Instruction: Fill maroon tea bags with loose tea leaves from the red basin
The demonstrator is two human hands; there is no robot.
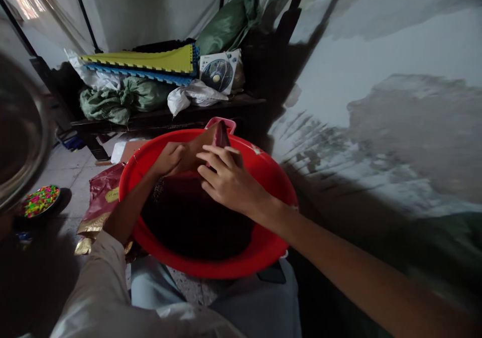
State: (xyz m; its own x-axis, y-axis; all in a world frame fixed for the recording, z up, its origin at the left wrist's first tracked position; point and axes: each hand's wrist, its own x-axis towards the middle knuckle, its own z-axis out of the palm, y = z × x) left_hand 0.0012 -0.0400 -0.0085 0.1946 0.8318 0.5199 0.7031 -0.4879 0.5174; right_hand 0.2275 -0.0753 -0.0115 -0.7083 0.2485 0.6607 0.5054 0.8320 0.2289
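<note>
Over the red tub, my left hand is closed on the side of a tan and maroon packet. My right hand is at the packet's right edge, gripping its maroon part; the other fingers are spread and the thumb is hidden. The packet tilts, with its pointed corner up. Dark contents fill the bottom of the tub, too shadowed to make out. Small pale specks show below my left wrist. A pink handle sticks up behind the far rim.
Left of the tub lie maroon and gold packets on the floor. A bowl of colourful small pieces stands farther left, near a large blurred round metal object. Behind, a low bench holds foam mats and sacks. A wall rises at right.
</note>
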